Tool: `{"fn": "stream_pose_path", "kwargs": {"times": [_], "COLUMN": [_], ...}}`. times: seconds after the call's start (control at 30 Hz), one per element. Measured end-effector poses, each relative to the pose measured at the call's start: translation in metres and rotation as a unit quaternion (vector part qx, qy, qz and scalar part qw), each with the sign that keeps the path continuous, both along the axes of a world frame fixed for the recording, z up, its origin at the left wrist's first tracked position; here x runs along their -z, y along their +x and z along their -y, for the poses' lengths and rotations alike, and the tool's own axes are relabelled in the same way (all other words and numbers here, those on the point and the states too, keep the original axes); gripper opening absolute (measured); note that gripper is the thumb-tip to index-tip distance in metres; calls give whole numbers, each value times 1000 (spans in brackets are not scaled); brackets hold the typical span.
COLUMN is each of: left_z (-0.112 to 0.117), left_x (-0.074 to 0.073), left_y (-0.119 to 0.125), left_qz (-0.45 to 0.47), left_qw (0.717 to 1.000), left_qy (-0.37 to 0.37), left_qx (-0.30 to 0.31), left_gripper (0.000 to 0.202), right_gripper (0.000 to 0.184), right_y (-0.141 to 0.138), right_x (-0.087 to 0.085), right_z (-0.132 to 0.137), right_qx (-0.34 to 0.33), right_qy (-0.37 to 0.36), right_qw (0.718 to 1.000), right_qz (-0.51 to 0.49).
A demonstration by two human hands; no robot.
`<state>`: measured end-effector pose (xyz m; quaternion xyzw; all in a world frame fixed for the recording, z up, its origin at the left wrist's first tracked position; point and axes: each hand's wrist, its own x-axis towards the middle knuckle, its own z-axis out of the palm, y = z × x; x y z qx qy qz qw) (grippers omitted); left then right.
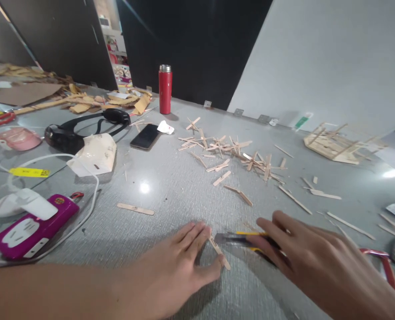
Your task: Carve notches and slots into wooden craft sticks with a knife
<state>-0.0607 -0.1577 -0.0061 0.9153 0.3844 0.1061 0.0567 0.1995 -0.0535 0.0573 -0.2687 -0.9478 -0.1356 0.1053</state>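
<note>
My left hand (pixel 175 266) lies low on the grey table, fingers together, pinning a short wooden stick (pixel 220 253) between fingertips and thumb. My right hand (pixel 317 262) is closed around a yellow and black utility knife (pixel 240 238), whose blade tip rests at the stick's upper end. A single flat stick (pixel 135 209) lies to the left of the hands. A heap of cut wooden sticks (pixel 230 155) is spread across the table beyond them.
A stick-built model (pixel 333 144) sits at the far right. A red flask (pixel 165 89) and a black phone (pixel 145 136) stand behind. A magenta power strip (pixel 33 229) with white cable, a headset (pixel 84 129) and cardboard scraps (pixel 84 100) fill the left. Red-handled scissors (pixel 382 262) lie at right.
</note>
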Motion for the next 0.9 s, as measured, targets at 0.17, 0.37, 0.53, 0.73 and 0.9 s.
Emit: {"fn": "stream_pose_path", "kwargs": {"times": [0.17,0.37,0.53,0.73,0.9], "left_z": [0,-3,-2,-2,-2], "left_x": [-1,-9,-6,-8,-9], "left_y": [-1,-4,-2,-2,0], "left_qz": [-4,-9,-16,-14,-12], "left_qw": [1000,999,999,1000,1000], "left_qy": [-2,-29,-25,-15,-8], "left_qx": [4,14,13,8,6], "left_gripper": [63,64,65,68,65], "right_gripper": [34,46,42,41,40], "right_y": [-11,-21,-15,-2,3], "right_x": [-11,-18,-14,5,22], "right_z": [30,23,-14,-36,-41], "right_qx": [-65,-106,-157,-134,-126], "right_qy": [112,141,33,-61,-87], "right_qw": [988,973,981,984,983], "right_qz": [90,149,107,99,98]}}
